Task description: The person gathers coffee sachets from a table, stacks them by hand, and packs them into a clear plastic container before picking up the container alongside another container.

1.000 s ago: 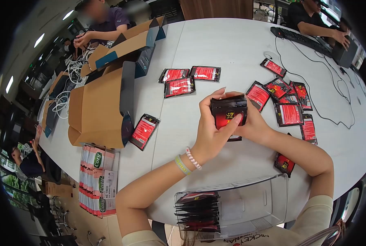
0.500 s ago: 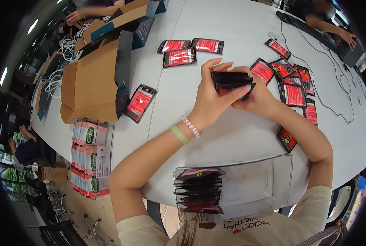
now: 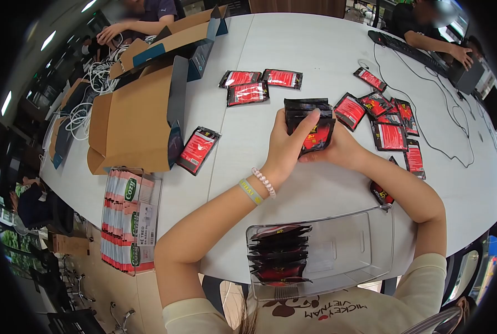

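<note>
A stack of black-and-red packets (image 3: pixel 317 137) is held upright above the table between both hands. My left hand (image 3: pixel 291 139) is wrapped round its left side, with the thumb across the front packet. Round the right side and underneath, my right hand (image 3: pixel 342 147) grips the same stack; its fingers are partly hidden. Nearer my body, a clear plastic bin (image 3: pixel 365 239) holds a row of similar packets (image 3: pixel 279 253) at its left end. Loose packets (image 3: pixel 389 136) lie in a group right of my hands, and a few more (image 3: pixel 247 93) lie beyond them.
One packet (image 3: pixel 198 150) lies beside an open cardboard box (image 3: pixel 131 122) on the left. A container of Cozy sachets (image 3: pixel 130 222) stands at the table's left edge. Cables (image 3: pixel 451 111) and a keyboard (image 3: pixel 407 53) are at the far right. Two people sit across the table.
The stack has tipped so the front packet's printed face now shows, and both hands have come slightly lower and nearer. My left fingers, raised before, are now behind the stack. The view has shifted slightly.
</note>
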`<control>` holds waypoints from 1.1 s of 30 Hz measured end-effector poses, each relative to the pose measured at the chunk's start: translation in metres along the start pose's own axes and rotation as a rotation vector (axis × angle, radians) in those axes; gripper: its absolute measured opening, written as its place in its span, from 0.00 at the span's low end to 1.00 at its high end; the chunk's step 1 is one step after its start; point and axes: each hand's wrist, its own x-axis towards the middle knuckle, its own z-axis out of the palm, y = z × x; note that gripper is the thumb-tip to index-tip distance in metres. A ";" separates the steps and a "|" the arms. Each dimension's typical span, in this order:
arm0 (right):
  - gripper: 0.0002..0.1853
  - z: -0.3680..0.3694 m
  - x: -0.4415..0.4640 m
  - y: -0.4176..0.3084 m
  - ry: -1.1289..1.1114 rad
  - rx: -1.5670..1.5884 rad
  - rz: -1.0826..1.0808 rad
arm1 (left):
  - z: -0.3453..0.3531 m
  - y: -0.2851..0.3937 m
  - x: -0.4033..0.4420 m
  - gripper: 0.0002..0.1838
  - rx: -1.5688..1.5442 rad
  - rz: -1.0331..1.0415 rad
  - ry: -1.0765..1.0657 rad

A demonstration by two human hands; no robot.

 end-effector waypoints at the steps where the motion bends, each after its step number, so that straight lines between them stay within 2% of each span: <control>1: 0.49 -0.001 0.001 0.003 -0.016 0.041 0.026 | 0.001 0.001 -0.001 0.29 -0.029 -0.022 -0.001; 6: 0.48 0.000 -0.002 -0.001 -0.022 0.056 0.084 | 0.002 0.004 -0.003 0.27 -0.051 -0.027 -0.038; 11: 0.43 -0.004 -0.005 -0.002 -0.025 0.079 0.072 | 0.005 0.002 -0.003 0.26 -0.033 -0.018 -0.032; 16: 0.37 -0.010 -0.003 -0.013 0.030 0.119 0.060 | 0.004 0.002 -0.004 0.31 0.139 0.065 -0.111; 19: 0.35 -0.020 -0.002 -0.013 0.080 0.005 -0.030 | 0.000 -0.006 0.003 0.33 0.312 0.265 -0.193; 20: 0.33 -0.023 0.000 -0.014 0.139 0.000 -0.121 | -0.002 -0.004 0.002 0.36 0.318 0.246 -0.243; 21: 0.33 -0.031 0.001 -0.026 0.136 -0.022 -0.143 | -0.002 -0.005 0.002 0.36 0.313 0.277 -0.239; 23: 0.31 -0.046 -0.005 -0.063 0.211 -0.028 -0.019 | -0.003 -0.016 0.005 0.43 0.278 0.310 -0.147; 25: 0.26 -0.065 -0.025 -0.089 0.237 -0.166 0.031 | -0.003 -0.019 0.005 0.40 0.250 0.258 -0.165; 27: 0.26 -0.066 -0.057 -0.110 0.211 -0.058 0.038 | 0.000 -0.015 0.005 0.40 0.246 0.211 -0.130; 29: 0.35 -0.059 -0.099 -0.123 0.061 -0.024 0.086 | -0.003 -0.014 0.005 0.39 0.279 0.167 -0.116; 31: 0.46 -0.048 -0.129 -0.132 -0.071 -0.200 -0.039 | -0.001 -0.019 0.007 0.39 0.293 0.129 -0.099; 32: 0.26 -0.033 -0.148 -0.140 0.118 -0.036 0.150 | -0.002 -0.023 0.009 0.39 0.289 0.147 -0.075; 33: 0.26 -0.027 -0.151 -0.145 0.128 -0.041 0.162 | -0.002 -0.024 0.011 0.39 0.290 0.167 -0.051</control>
